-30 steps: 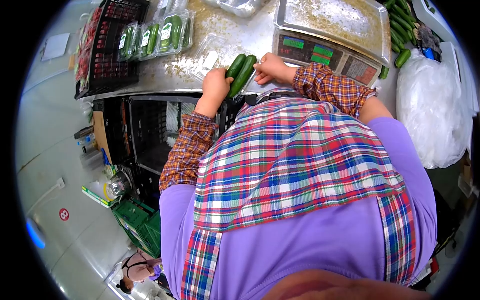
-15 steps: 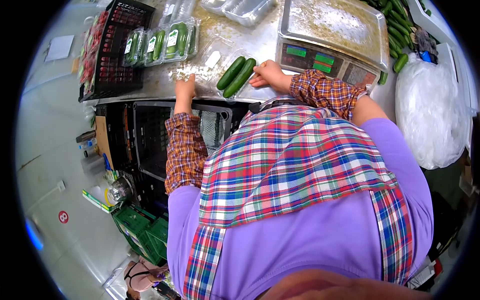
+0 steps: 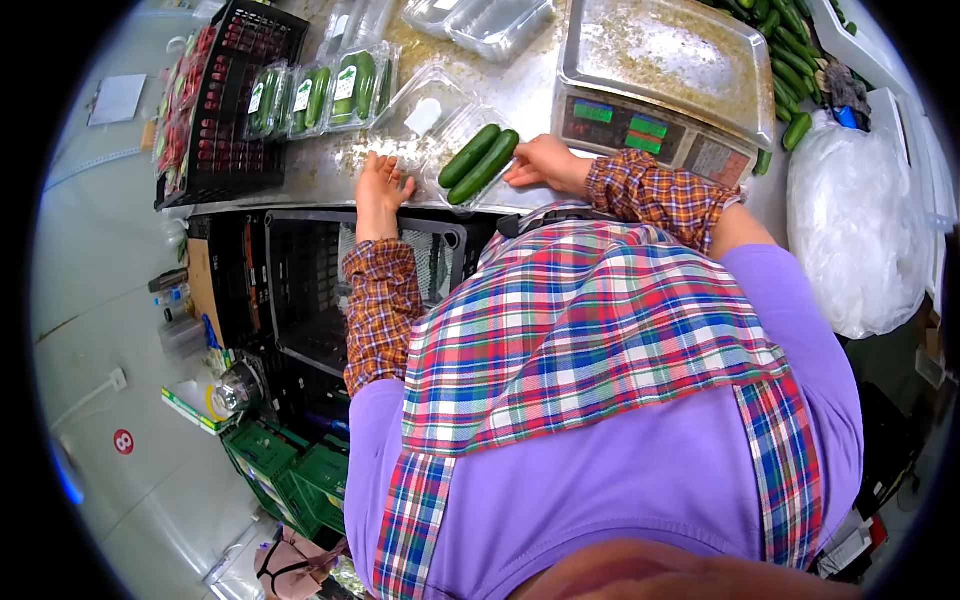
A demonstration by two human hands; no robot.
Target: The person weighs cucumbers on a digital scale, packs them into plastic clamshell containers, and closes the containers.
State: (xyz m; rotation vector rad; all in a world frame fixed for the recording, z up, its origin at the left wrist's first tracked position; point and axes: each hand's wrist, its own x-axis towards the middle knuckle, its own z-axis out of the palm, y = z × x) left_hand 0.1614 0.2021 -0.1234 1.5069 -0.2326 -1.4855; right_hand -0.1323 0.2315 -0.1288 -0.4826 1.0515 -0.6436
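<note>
Two cucumbers [image 3: 478,165] lie side by side in an open clear plastic tray [image 3: 459,205] near the table's front edge. The tray's lid [image 3: 423,116], with a white label, is folded back to the left. My left hand [image 3: 381,183] is open, left of the tray, fingers apart and holding nothing. On the right, my right hand [image 3: 544,163] is at the tray's right edge beside the cucumbers, fingers bent; what its fingertips hold, if anything, is too small to tell.
Closed cucumber packs [image 3: 316,95] stand at the left beside a black crate [image 3: 232,100] of red produce. Empty clear trays [image 3: 497,25] lie at the back. A scale [image 3: 665,75], loose cucumbers [image 3: 792,65] and a plastic bag [image 3: 850,230] are to the right. A person [image 3: 292,568] is at lower left.
My left hand has let go of the cucumbers and moved left, its fingers now spread. The two cucumbers lie in the tray. My right hand has stayed near the tray's right side.
</note>
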